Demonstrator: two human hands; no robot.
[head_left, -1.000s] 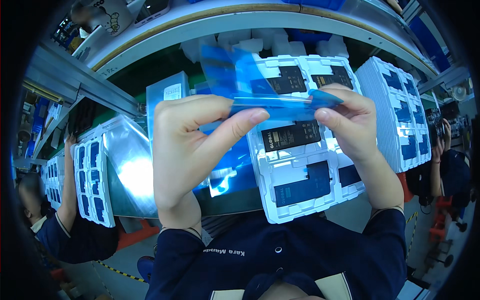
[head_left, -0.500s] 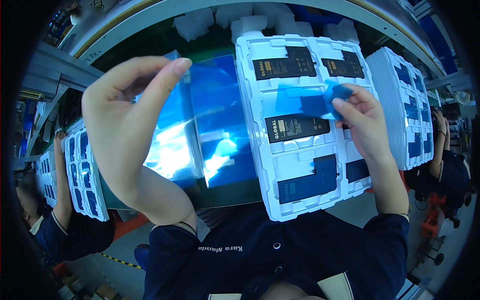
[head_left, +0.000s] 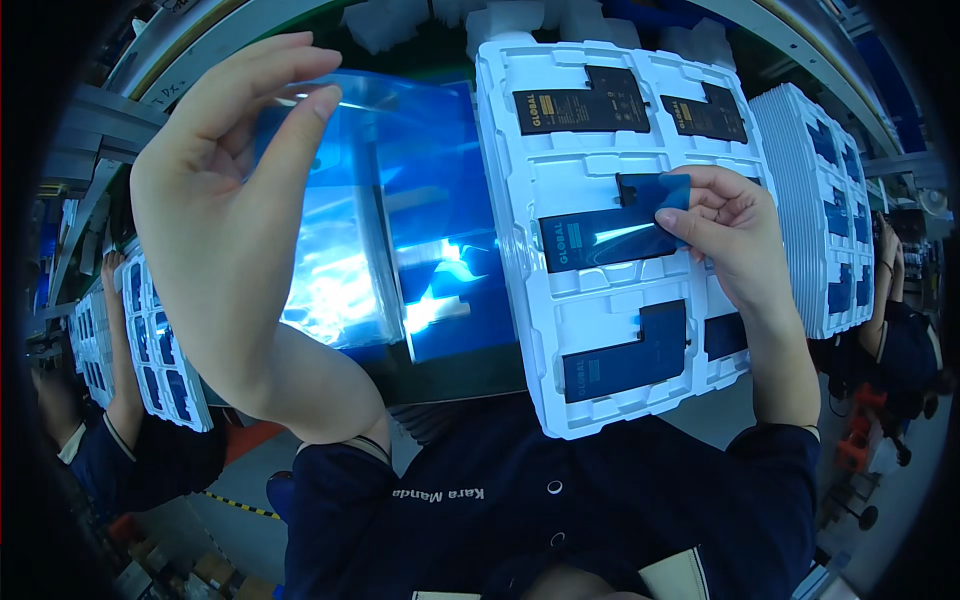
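Note:
My right hand (head_left: 735,215) is closed on the right end of a small blue film (head_left: 610,240), pinched between thumb and fingers. This film lies over a black flat battery (head_left: 560,245) in the middle left compartment of a white plastic tray (head_left: 590,315). My left hand (head_left: 240,160) is raised over a stack of blue film sheets (head_left: 440,200), thumb and index finger apart. A clear, curled film edge shows just behind its fingertips; whether they touch it I cannot tell. A bare-looking battery (head_left: 582,108) lies in the far left compartment, and a blue-tinted battery (head_left: 625,365) in the near left one.
Right of my tray stands a tall stack of white trays (head_left: 800,200) with batteries on top. Another tray (head_left: 160,350) is at the left, beside a co-worker's arm (head_left: 122,350). White foam pieces (head_left: 505,18) lie beyond my tray. Another person's arm (head_left: 885,290) shows at the far right.
The blue film in my right hand has come down from above the tray onto the middle left battery. My left thumb and index finger have parted, and that hand has moved slightly left.

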